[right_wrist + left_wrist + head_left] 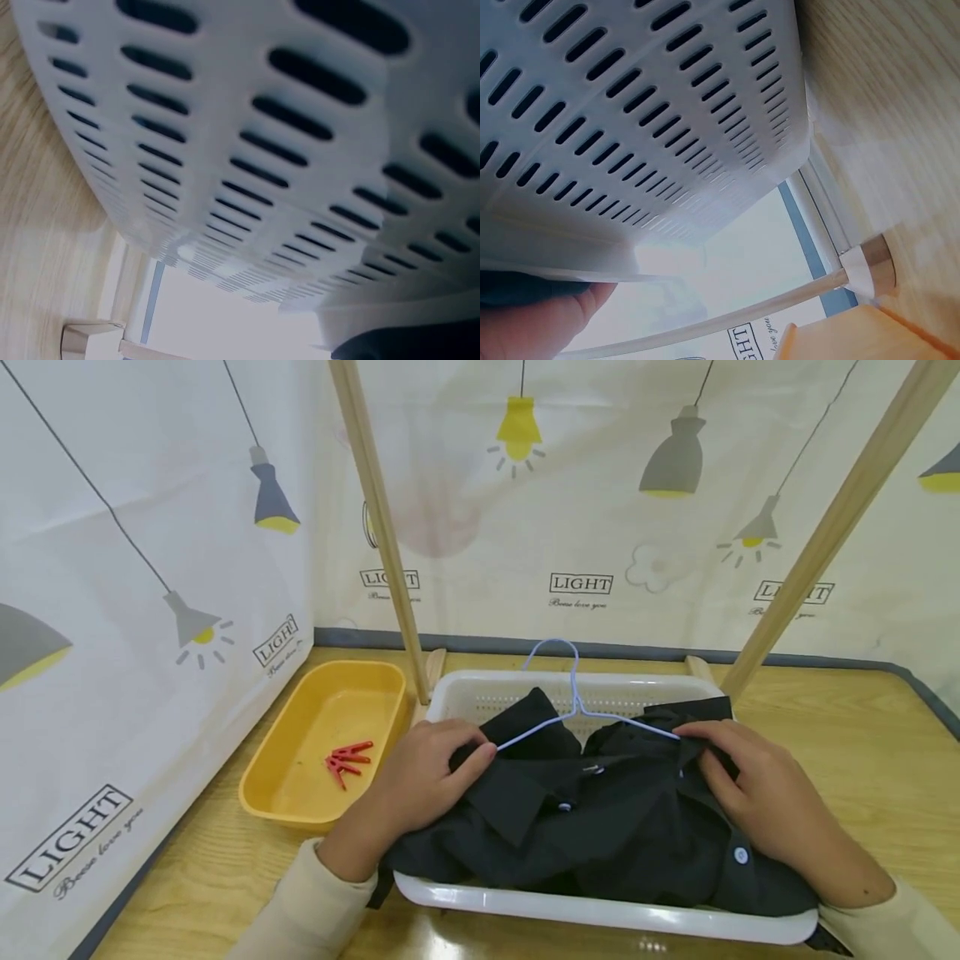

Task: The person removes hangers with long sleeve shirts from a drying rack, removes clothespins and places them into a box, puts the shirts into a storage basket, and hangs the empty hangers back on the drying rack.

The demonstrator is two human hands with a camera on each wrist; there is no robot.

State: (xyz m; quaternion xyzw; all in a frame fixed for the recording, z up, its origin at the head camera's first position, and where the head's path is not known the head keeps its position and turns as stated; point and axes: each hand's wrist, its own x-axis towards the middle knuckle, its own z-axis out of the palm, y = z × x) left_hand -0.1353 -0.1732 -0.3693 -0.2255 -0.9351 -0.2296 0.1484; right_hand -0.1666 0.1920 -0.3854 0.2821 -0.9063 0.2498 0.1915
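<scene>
In the head view a black button-up shirt point(600, 843) lies bunched in a white plastic basket point(600, 913). A light blue wire hanger point(575, 693) stands over it with its hook up, its two arms reaching into the cloth. My left hand point(431, 768) pinches the hanger's left arm between thumb and fingers, close against the fabric. At the other arm's end, my right hand point(765, 789) pinches the shirt, index finger right at the wire. Below the basket rim, the left wrist view shows part of the left hand point(544, 326); the right hand is hidden in its own wrist view.
Left of the basket stands a yellow tub point(255, 793) with several red clothespins point(347, 760) inside. Wooden posts point(386, 535) rise behind the basket on both sides. A printed cloth point(480, 610) walls the table at the back and left.
</scene>
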